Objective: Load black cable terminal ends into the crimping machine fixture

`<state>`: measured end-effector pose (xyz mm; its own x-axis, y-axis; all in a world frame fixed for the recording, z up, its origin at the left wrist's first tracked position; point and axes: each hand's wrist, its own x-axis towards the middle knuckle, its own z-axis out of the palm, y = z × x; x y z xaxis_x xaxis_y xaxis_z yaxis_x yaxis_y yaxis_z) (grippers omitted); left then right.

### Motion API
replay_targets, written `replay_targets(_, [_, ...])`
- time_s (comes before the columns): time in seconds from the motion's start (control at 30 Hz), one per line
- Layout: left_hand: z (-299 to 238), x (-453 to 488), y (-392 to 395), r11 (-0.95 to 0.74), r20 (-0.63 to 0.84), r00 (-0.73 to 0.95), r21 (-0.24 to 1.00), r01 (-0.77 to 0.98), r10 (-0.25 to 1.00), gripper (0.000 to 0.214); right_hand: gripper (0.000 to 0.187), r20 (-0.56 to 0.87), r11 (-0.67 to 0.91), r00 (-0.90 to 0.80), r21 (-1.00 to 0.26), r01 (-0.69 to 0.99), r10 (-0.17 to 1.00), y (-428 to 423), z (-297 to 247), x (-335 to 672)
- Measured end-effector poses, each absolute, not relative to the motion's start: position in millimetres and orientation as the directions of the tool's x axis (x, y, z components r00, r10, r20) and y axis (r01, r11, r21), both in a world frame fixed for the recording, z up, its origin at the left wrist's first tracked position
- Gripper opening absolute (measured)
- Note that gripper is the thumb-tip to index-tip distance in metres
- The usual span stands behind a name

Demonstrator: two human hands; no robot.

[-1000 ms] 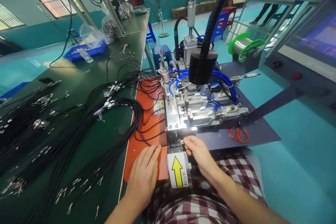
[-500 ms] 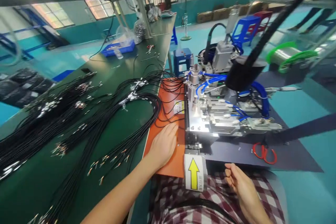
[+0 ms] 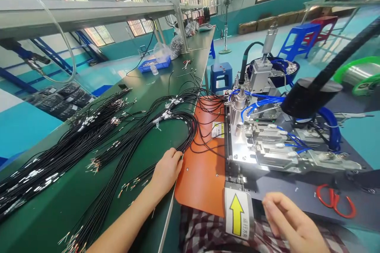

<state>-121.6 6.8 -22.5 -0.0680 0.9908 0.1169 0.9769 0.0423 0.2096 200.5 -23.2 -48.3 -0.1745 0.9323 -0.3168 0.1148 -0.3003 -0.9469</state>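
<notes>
My left hand (image 3: 168, 170) rests over the near end of a looped bundle of thin black cables (image 3: 192, 136) at the green table's edge. Its fingers are bent and closed on black cable, though the fingertips partly hide it. Bare coloured wire ends (image 3: 126, 187) stick out on the left of that hand. My right hand (image 3: 293, 219) hovers above my lap, just in front of the machine. Its thumb and fingers are drawn together, and nothing shows between them. Between the hands lies an orange plate (image 3: 202, 184), with several cables crossing its far part into the machine (image 3: 246, 138).
More black cable bundles (image 3: 97, 122) cover the green table (image 3: 74, 189). Red-handled scissors (image 3: 335, 201) lie on the grey machine base at right. A black flexible tube (image 3: 311, 95) hangs over the machine. A yellow-arrow label (image 3: 237, 213) juts out toward my lap.
My left hand has gone from the orange plate leftward onto the cables at the table edge. My right hand has come up and its fingers remain curled. The view has shifted.
</notes>
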Motion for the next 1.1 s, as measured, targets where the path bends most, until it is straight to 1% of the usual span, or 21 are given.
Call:
replay_targets(0.07, [-25, -117, 17, 0.066, 0.119, -0.100, 0.262, 0.963, 0.988, 0.008, 0.040, -0.286, -0.275, -0.218, -0.958, 0.080, 0.933, -19, -36, 181])
replay_targets(0.13, [-25, -113, 25, 0.101, 0.127, -0.149, 0.323, 0.941, 0.981, 0.012, 0.039, -0.260, -0.258, -0.281, -0.965, 0.045, 0.924, -17, -29, 166])
replay_targets(0.2, [-20, -109, 28, 0.112, 0.116, -0.172, 0.402, 0.909, 0.978, 0.014, 0.037, -0.220, -0.214, -0.325, -0.975, 0.056, 0.920, -16, -26, 157])
replay_targets(0.27, [-12, -103, 26, 0.100, 0.082, -0.162, 0.503, 0.859, 0.983, 0.012, 0.031, -0.139, -0.102, -0.358, -0.988, 0.119, 0.923, -14, -24, 152])
replay_targets(0.33, [-1, -95, 20, 0.086, 0.022, -0.127, 0.615, 0.784, 0.992, 0.014, 0.022, -0.009, 0.081, -0.410, -0.976, 0.203, 0.912, -11, -24, 145])
replay_targets(0.37, [5, -90, 16, 0.085, -0.013, -0.103, 0.668, 0.739, 0.995, 0.017, 0.022, 0.064, 0.187, -0.438, -0.952, 0.244, 0.897, -8, -24, 140])
replay_targets(0.47, [20, -77, 7, 0.099, -0.087, -0.049, 0.774, 0.626, 0.995, 0.024, 0.043, 0.244, 0.458, -0.501, -0.812, 0.362, 0.830, 6, -21, 114])
replay_targets(0.5, [24, -74, 6, 0.112, -0.106, -0.043, 0.805, 0.583, 0.993, 0.025, 0.048, 0.270, 0.512, -0.524, -0.762, 0.396, 0.808, 11, -19, 103])
replay_targets(0.57, [30, -74, 4, 0.150, -0.169, -0.004, 0.866, 0.477, 0.986, 0.026, 0.058, 0.255, 0.557, -0.574, -0.704, 0.441, 0.778, 22, -15, 82])
replay_targets(0.6, [31, -76, 4, 0.171, -0.204, 0.031, 0.884, 0.435, 0.978, 0.027, 0.056, 0.246, 0.569, -0.591, -0.684, 0.456, 0.769, 27, -14, 74])
replay_targets(0.63, [31, -81, 4, 0.176, -0.219, 0.056, 0.891, 0.419, 0.974, 0.028, 0.047, 0.239, 0.578, -0.600, -0.668, 0.470, 0.764, 32, -13, 67])
replay_targets(0.67, [30, -87, 5, 0.157, -0.200, 0.050, 0.881, 0.446, 0.979, 0.029, 0.035, 0.240, 0.582, -0.598, -0.655, 0.482, 0.765, 35, -13, 63])
replay_targets(0.7, [26, -94, 5, 0.118, -0.150, 0.019, 0.845, 0.522, 0.988, 0.030, 0.025, 0.248, 0.582, -0.586, -0.648, 0.491, 0.771, 38, -14, 62])
replay_targets(0.73, [21, -102, 6, 0.072, -0.054, -0.048, 0.776, 0.626, 0.997, 0.028, 0.017, 0.266, 0.581, -0.565, -0.641, 0.501, 0.781, 40, -15, 62])
replay_targets(0.77, [13, -110, 7, 0.053, 0.051, -0.118, 0.668, 0.742, 0.992, 0.026, 0.013, 0.295, 0.583, -0.537, -0.632, 0.511, 0.791, 41, -17, 64])
replay_targets(0.8, [5, -117, 9, 0.062, 0.118, -0.148, 0.539, 0.840, 0.982, 0.034, 0.013, 0.330, 0.585, -0.503, -0.620, 0.524, 0.799, 42, -19, 68])
replay_targets(0.83, [-4, -122, 11, 0.091, 0.147, -0.166, 0.420, 0.903, 0.975, 0.045, 0.015, 0.368, 0.593, -0.473, -0.602, 0.535, 0.801, 41, -20, 72])
replay_targets(0.87, [-12, -127, 15, 0.095, 0.130, -0.147, 0.343, 0.934, 0.981, 0.050, 0.016, 0.407, 0.606, -0.450, -0.579, 0.545, 0.795, 40, -20, 77])
replay_targets(0.9, [-19, -130, 18, 0.079, 0.109, -0.119, 0.320, 0.944, 0.987, 0.051, 0.020, 0.440, 0.622, -0.440, -0.559, 0.548, 0.783, 38, -20, 82])
replay_targets(0.97, [-27, -133, 25, 0.009, 0.069, -0.034, 0.339, 0.941, 0.997, 0.054, 0.031, 0.478, 0.653, -0.444, -0.549, 0.522, 0.758, 32, -18, 92])
replay_targets(1.1, [-18, -140, 29, -0.209, 0.062, 0.201, 0.363, 0.908, 0.978, 0.062, 0.045, 0.482, 0.640, -0.425, -0.635, 0.433, 0.766, 15, -16, 118])
